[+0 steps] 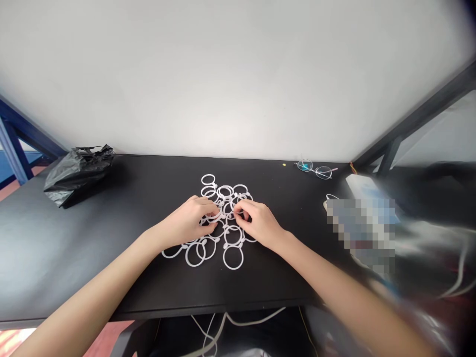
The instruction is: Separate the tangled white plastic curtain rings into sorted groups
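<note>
A loose pile of thin white rings (233,258) with small knob-like joints lies on the black tabletop, many of them overlapping. My left hand (197,218) reaches into the pile from the left, its fingers curled round a white ring near the middle. From the other side my right hand (259,220) comes in with thumb and forefinger pinched on the edge of another white ring. The two hands are a short gap apart, with several rings between them. Both palms and some rings under the fingers are hidden.
A crumpled black plastic bag (80,173) rests at the back left of the table (148,277). Round-lensed glasses (314,168) lie at the back right. A white box (362,186) and a blurred-out patch are on the right. White cables (223,329) hang below the front edge.
</note>
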Available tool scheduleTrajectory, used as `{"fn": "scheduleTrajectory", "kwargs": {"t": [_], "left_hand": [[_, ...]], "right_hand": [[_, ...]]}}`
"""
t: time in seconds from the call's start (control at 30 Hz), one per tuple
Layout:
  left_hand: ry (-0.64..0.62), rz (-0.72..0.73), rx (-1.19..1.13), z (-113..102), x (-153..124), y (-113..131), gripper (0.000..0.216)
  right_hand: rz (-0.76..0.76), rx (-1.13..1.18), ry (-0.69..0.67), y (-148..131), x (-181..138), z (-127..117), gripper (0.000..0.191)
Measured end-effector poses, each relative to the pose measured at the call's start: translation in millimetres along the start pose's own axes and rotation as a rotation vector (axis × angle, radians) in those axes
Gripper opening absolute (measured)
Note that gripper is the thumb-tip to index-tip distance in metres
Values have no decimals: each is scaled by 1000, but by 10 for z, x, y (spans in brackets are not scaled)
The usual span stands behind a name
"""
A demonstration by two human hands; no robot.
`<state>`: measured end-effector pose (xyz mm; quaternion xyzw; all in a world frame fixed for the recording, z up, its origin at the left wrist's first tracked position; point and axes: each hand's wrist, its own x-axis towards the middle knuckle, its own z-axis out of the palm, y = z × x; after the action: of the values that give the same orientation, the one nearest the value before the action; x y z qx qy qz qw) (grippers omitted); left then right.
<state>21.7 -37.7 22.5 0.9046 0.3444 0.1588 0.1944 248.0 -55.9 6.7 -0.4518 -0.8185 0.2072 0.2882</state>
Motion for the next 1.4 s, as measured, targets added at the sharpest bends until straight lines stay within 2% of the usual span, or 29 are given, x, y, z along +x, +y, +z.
{"fn": "scheduleTrajectory", "kwargs": {"t": [0.1,0.2,0.27,0.33,0.43,0.5,0.57,0.63,0.77,0.83,0.93,1.07,1.2,1.33,1.4], "left_hand": [[63,-14,-28,13,5,3,11],[226,-111,-151,-24,9,49,4],[330,-228,-322,-59,12,85,13],[381,-368,-585,-89,17,105,27],[416,-552,-979,-119,28,100,37],[441,-625,-1150,-127,35,95,38],[422,-636,-1273,-124,39,115,36],[345,-589,-1372,-104,42,167,35],[207,-436,-1502,-27,46,301,33],[186,-377,-1545,11,50,341,34],[205,-365,-1551,34,49,340,38],[270,-381,-1562,-6,36,267,42],[341,-371,-1580,-72,32,212,33],[343,-365,-1515,-77,34,226,26],[320,-350,-1485,-57,31,254,30]], "right_hand": [[35,55,41,32,-17,-17,12],[50,131,158,71,-26,-26,9],[56,192,246,83,-23,-32,7],[103,290,304,81,-11,-43,6],[251,521,313,69,20,-77,13],[338,681,305,58,41,-108,23],[381,805,303,40,51,-132,30],[382,867,301,9,43,-140,32],[225,748,290,-76,-20,-108,19],[92,655,260,-116,-53,-90,13],[-31,600,186,-148,-77,-90,20],[15,549,214,-120,-69,-143,18],[103,376,239,-5,-38,-249,9],[154,199,189,123,-5,-360,10],[156,129,95,159,-1,-387,11]]}}
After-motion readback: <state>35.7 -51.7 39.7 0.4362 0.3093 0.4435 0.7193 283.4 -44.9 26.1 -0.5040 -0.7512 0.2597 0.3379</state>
